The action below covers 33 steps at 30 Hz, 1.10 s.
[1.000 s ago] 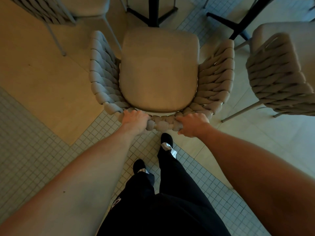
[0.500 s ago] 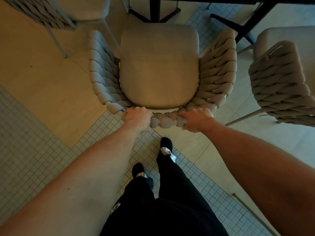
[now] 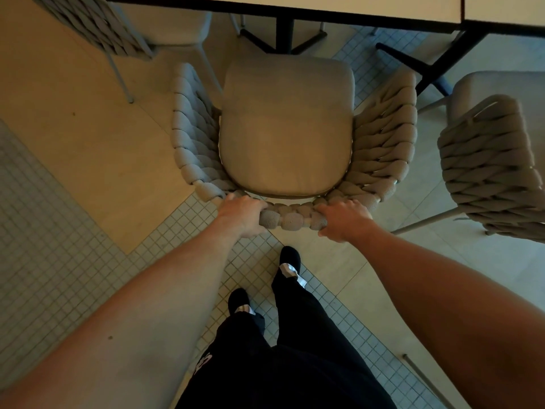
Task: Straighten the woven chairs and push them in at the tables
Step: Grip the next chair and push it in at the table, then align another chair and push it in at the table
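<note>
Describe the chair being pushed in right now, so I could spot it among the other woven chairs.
Find the pale table along the top, on its black pedestal. The chair stands straight below that pedestal, between two other woven chairs. Alone among them it shows its whole tan seat cushion, and the left hand and right hand grip its woven back rail.

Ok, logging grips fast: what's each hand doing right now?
Left hand: grips the chair at its woven back rim.
Right hand: grips the same rim.
</note>
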{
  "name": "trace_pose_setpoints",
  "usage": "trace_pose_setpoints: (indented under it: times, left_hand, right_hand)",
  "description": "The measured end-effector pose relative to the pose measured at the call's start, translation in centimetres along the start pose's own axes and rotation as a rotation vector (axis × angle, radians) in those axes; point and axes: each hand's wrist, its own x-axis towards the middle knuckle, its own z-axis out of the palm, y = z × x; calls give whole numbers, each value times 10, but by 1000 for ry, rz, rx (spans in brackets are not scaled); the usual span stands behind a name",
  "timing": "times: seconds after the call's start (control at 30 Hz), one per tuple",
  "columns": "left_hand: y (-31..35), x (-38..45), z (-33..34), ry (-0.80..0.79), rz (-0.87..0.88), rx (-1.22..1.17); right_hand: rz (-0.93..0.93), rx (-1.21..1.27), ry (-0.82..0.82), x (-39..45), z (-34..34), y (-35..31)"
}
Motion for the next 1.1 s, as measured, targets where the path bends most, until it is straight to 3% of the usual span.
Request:
trace_pose_setpoints:
  times: [0.3,0.6,0.87,1.1]
  left_hand:
    - [-7,-15,-12,3,-66,-190]
    - [-39,-41,-28,130,-185,-301]
    - [-87,-71,-38,203,-279,-425]
    - [-171,-98,-45,196,-335,-456]
  right_hand:
    - [7,70,-31,0,-20,-12]
    - [-66,148,-3,5,-52,-38]
    - [-195,110,34,16,-84,-98]
    - [-267,42,93,33,-126,-181]
